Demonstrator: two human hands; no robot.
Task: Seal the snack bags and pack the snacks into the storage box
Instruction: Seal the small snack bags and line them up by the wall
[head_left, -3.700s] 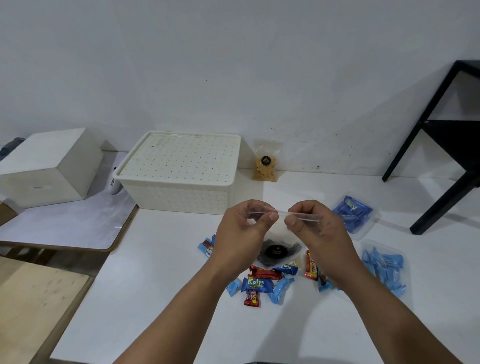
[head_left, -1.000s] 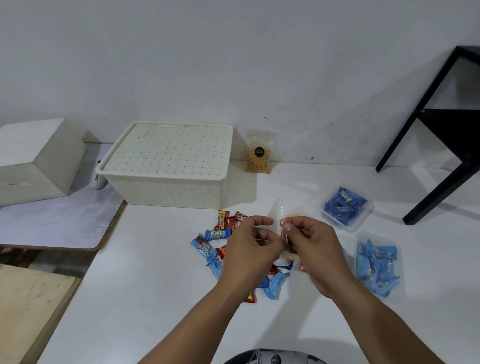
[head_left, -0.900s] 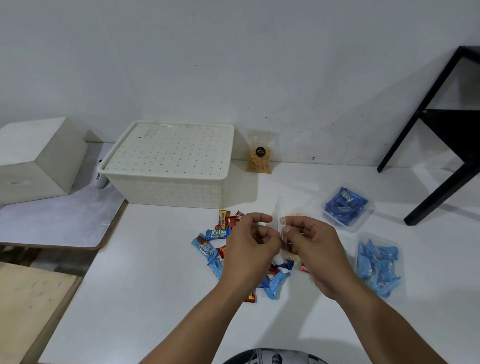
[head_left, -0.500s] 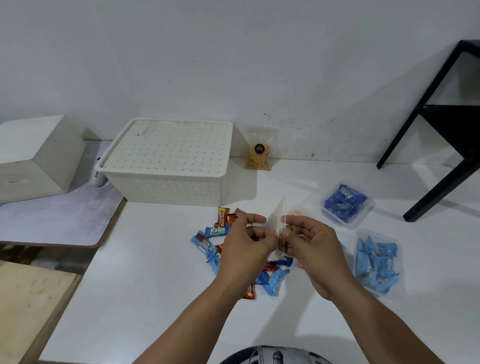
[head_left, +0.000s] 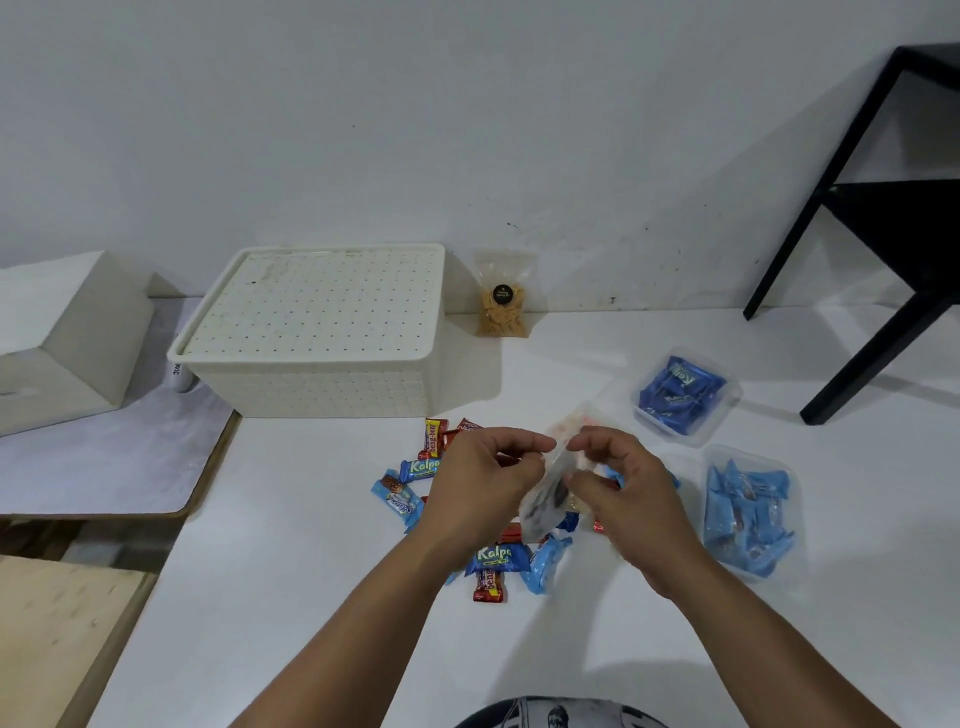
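Note:
Both hands hold a small clear snack bag (head_left: 545, 499) with a dark round label above the white table (head_left: 291, 571). My left hand (head_left: 483, 483) pinches its left edge, my right hand (head_left: 618, 488) pinches its top and right side. The bag hangs tilted, seen nearly edge-on. Under the hands lies a pile of loose wrapped snacks (head_left: 498, 561) in blue and red. The cream perforated storage box (head_left: 317, 332) stands at the back left with its lid on. Another clear snack bag (head_left: 504, 301) leans on the wall beside the box.
Two clear trays of blue packets sit at the right, one dark blue (head_left: 683, 395), one light blue (head_left: 748, 514). A black frame (head_left: 883, 218) stands at the far right. A white block (head_left: 67, 332) rests on a lower surface at the left. Wooden board (head_left: 52, 623) at lower left.
Since 3.7 s ago the bag has turned from stretched flat between my hands to nearly edge-on. In the last second my hands stay together, with the fingers shifting along the bag's edge.

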